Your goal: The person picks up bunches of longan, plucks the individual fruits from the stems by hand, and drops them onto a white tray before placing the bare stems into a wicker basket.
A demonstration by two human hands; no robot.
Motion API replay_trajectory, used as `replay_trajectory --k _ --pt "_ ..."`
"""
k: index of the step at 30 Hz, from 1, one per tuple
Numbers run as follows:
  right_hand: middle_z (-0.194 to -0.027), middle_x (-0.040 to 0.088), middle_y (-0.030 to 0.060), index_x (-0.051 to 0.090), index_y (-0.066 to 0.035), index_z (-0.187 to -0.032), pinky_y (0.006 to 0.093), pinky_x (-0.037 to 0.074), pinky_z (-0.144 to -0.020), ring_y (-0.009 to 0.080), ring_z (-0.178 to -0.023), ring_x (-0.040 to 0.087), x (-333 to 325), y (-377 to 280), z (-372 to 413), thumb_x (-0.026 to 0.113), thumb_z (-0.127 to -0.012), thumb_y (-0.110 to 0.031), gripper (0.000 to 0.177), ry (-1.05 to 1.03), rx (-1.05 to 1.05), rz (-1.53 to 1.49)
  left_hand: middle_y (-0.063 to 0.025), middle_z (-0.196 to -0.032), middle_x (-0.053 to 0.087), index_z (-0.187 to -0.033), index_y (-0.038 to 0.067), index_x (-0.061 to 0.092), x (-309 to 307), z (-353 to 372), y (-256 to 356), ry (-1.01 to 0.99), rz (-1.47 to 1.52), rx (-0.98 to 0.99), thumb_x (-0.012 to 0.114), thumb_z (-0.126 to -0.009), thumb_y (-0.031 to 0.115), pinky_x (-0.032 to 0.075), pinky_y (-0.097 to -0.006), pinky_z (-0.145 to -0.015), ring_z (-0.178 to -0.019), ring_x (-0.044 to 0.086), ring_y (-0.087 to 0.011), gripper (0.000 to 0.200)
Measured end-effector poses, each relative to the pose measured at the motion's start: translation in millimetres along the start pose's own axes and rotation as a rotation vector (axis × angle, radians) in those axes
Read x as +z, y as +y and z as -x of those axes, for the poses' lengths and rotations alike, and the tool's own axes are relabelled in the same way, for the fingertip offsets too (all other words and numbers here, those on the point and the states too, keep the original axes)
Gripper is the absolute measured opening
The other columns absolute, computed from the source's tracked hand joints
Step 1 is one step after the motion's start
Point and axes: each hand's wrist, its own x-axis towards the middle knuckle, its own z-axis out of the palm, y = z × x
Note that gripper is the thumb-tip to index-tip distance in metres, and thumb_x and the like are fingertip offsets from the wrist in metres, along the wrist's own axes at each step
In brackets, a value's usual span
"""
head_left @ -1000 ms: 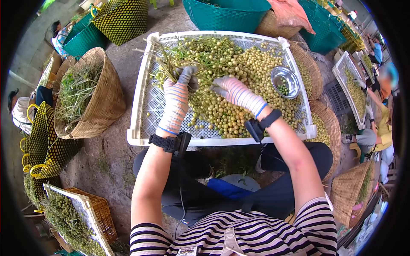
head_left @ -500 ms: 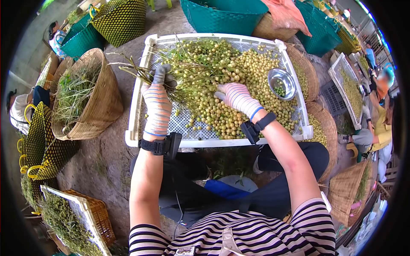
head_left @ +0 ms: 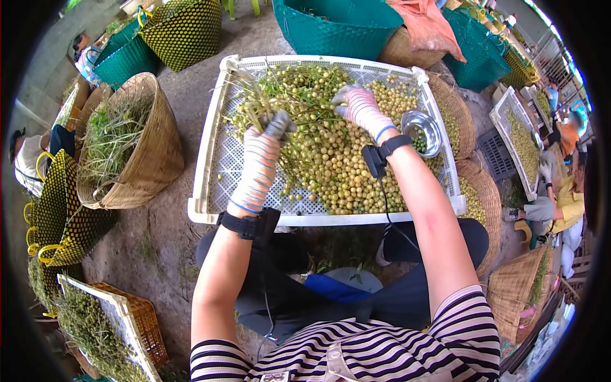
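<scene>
A white mesh tray (head_left: 214,143) holds round yellow-green fruits (head_left: 347,169) and stemmed clusters (head_left: 305,89). My left hand (head_left: 266,137), in a striped glove with grey fingertips, is closed around a bunch of thin stems (head_left: 252,95) over the tray's left half. Farther right, my right hand (head_left: 363,108), gloved the same way, is at the right edge of the clusters; its fingers are bent, and what they hold, if anything, is hidden. Beside it, a metal bowl (head_left: 430,135) with a few green fruits rests on the fruit pile.
A wicker basket (head_left: 159,143) of stalks stands left of the tray. Teal baskets (head_left: 337,32) and a yellow-black basket (head_left: 184,38) are beyond it. Another tray (head_left: 531,175) and a person in yellow (head_left: 569,204) are at right. Two people sit at far left.
My left hand has moved right with the stems, which now point away from me. My right hand has moved up and slightly right, from the loose fruits to the clusters.
</scene>
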Motion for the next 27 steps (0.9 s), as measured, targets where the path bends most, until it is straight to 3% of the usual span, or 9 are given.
replay_trajectory --k 2,3,6,7,10,14,16,21,27 --pt "-0.105 0.061 0.0113 0.067 -0.014 -0.096 0.0361 0.043 -0.088 0.0281 -0.099 0.056 21 30 -15 0.065 -0.075 -0.032 0.028 0.024 0.156 -0.559 -0.0032 -0.069 0.063 -0.082 0.004 0.062 2 -3 -6 -0.038 -0.034 -0.004 0.062 -0.084 0.026 0.041 -0.0234 -0.056 -0.059 0.054 -0.0108 0.022" --pt "-0.104 0.062 0.0140 0.067 -0.008 -0.094 0.0361 0.044 -0.087 0.0275 -0.099 0.057 0 36 -17 0.066 -0.075 -0.031 0.030 0.092 0.032 -0.531 -0.0036 -0.070 0.063 -0.080 0.005 0.062 4 -4 -10 -0.073 0.010 -0.011 0.063 -0.083 0.027 0.043 -0.0248 -0.056 -0.057 0.054 -0.0113 0.023" --pt "-0.094 0.067 0.0101 0.066 -0.003 -0.098 0.0303 0.044 -0.079 0.0137 -0.082 0.059 -67 32 -2 0.067 -0.077 -0.032 0.036 0.054 0.215 -0.831 -0.0025 -0.068 0.061 -0.081 0.004 0.062 16 -5 -11 -0.076 0.110 -0.056 0.064 -0.083 0.028 0.045 -0.0264 -0.053 -0.054 0.054 -0.0121 0.024" --pt "-0.090 0.067 0.0078 0.066 -0.003 -0.100 0.0274 0.043 -0.076 0.0094 -0.078 0.055 -73 34 -1 0.068 -0.078 -0.030 0.035 0.116 0.124 -1.000 -0.0019 -0.067 0.060 -0.083 0.004 0.063 17 -8 -12 -0.121 0.063 -0.046 0.064 -0.082 0.027 0.044 -0.0255 -0.052 -0.053 0.053 -0.0119 0.024" --pt "-0.092 0.067 0.0076 0.065 -0.003 -0.100 0.0271 0.045 -0.075 0.0103 -0.080 0.057 -88 23 10 0.068 -0.078 -0.026 0.032 -0.019 0.103 -0.987 0.0008 -0.065 0.057 -0.092 0.004 0.064 25 -13 -15 -0.167 0.001 -0.042 0.068 -0.079 0.021 0.041 -0.0226 -0.048 -0.051 0.051 -0.0094 0.022" --pt "-0.094 0.067 0.0102 0.063 -0.003 -0.104 0.0282 0.048 -0.074 0.0127 -0.081 0.060 -88 -9 24 0.067 -0.078 -0.023 0.033 -0.186 -0.011 -0.821 0.0034 -0.069 0.058 -0.105 0.005 0.062 47 -9 -4 -0.150 0.021 0.066 0.074 -0.071 0.011 0.038 -0.0204 -0.045 -0.051 0.047 -0.0054 0.036" --pt "-0.084 0.066 0.0075 0.064 -0.001 -0.095 0.0278 0.047 -0.071 0.0119 -0.075 0.058 -76 -20 32 0.065 -0.079 -0.016 0.023 -0.131 -0.055 -0.904 0.0024 -0.073 0.060 -0.107 0.005 0.060 53 -10 -2 -0.194 0.016 0.025 0.074 -0.072 0.011 0.038 -0.0199 -0.046 -0.051 0.047 -0.0053 0.039" --pt "-0.084 0.068 0.0060 0.066 -0.003 -0.097 0.0274 0.046 -0.074 0.0076 -0.074 0.056 -67 -36 44 0.066 -0.078 -0.015 0.022 -0.243 -0.001 -1.006 -0.0004 -0.074 0.064 -0.089 0.002 0.065 52 -20 -21 -0.195 -0.005 -0.013 0.072 -0.073 0.009 0.042 -0.0207 -0.050 -0.057 0.054 -0.0076 0.018" --pt "-0.083 0.067 0.0070 0.065 -0.003 -0.098 0.0281 0.047 -0.072 0.0067 -0.075 0.054 -53 -41 51 0.069 -0.076 -0.019 0.027 -0.241 -0.039 -1.055 -0.0019 -0.071 0.063 -0.085 0.002 0.064 46 -21 -24 -0.195 -0.077 -0.038 0.070 -0.074 0.007 0.042 -0.0224 -0.048 -0.056 0.054 -0.0084 0.013"
